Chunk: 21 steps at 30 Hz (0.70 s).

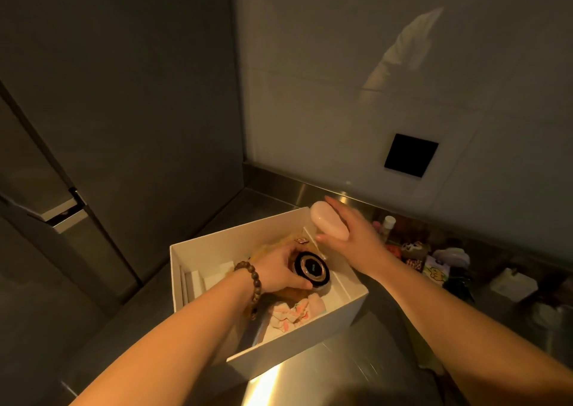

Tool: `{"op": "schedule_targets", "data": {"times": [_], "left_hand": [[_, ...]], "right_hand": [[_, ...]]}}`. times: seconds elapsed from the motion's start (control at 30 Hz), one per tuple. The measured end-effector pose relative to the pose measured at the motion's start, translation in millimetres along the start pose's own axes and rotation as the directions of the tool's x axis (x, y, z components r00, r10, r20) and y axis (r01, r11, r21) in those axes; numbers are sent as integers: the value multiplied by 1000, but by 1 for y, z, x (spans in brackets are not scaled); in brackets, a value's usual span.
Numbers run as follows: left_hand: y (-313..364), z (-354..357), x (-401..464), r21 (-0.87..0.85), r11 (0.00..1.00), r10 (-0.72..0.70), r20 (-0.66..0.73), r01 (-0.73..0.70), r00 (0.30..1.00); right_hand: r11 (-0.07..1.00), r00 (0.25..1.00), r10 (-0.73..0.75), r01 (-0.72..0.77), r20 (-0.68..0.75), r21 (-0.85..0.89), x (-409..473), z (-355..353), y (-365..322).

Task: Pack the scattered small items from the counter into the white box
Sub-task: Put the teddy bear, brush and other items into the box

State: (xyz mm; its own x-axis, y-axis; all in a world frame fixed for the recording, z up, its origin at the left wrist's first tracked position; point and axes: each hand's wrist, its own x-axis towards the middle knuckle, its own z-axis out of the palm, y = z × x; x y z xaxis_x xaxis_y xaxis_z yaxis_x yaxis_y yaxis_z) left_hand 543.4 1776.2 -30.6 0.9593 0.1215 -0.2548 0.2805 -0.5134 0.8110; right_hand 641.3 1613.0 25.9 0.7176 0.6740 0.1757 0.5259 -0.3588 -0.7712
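Note:
A white box [297,340] stands open on the steel counter [356,371]. Inside it my left hand [276,270], a bead bracelet on its wrist, grips a round black compact [311,270] low in the middle of the box. My right hand [353,232] holds a pale pink oval case [328,224] over the box's far right corner. Patterned pink and white cloth [291,314] lies in the near part of the box, with white cards [192,281] along its left wall.
Several small items lie on the counter to the right of the box: a small white bottle [387,224], plush toys [414,249], a white cube [513,283]. A tiled wall with a black square plate [410,159] rises behind. Dark cabinet doors [108,126] stand left.

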Motion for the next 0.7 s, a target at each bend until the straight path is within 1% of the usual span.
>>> {"op": "schedule_targets", "data": {"times": [0.07,0.27,0.33,0.4,0.5,0.53,0.57,0.6,0.63,0.67,0.7], "left_hand": [[2,14,8,120,992,22,36,-26,999],[-5,24,12,319,943,53,144,-97,988],[-3,27,10,397,908,73,160,-132,984],[-1,32,8,446,877,121,157,-180,980],[1,32,3,455,856,181,178,-244,967],[2,29,1,443,862,193,161,-245,968],[2,24,1,439,867,210,103,-234,972],[2,18,1,461,861,236,10,-214,972],[0,10,1,516,838,263,-98,-177,960],[-3,2,2,592,799,267,-187,-109,945],[-9,-6,1,660,751,235,-232,-25,944]], "right_hand": [[1000,1000,18,-18,-14,-16,-5,-5,6],[997,998,68,-69,-14,-43,-12,-15,26],[997,998,67,-68,-5,-44,-12,-16,28],[997,997,70,-70,10,-46,-11,-14,27],[998,998,51,-50,31,-45,-10,-9,23],[998,998,44,-42,37,-51,-10,-7,21],[997,998,42,-40,36,-61,-10,-6,19],[997,999,43,-41,26,-71,-9,-5,16],[996,999,43,-42,9,-81,-9,-4,14],[994,999,39,-40,-11,-98,-8,-3,11],[991,999,30,-33,-29,-127,-7,-2,8]]}}
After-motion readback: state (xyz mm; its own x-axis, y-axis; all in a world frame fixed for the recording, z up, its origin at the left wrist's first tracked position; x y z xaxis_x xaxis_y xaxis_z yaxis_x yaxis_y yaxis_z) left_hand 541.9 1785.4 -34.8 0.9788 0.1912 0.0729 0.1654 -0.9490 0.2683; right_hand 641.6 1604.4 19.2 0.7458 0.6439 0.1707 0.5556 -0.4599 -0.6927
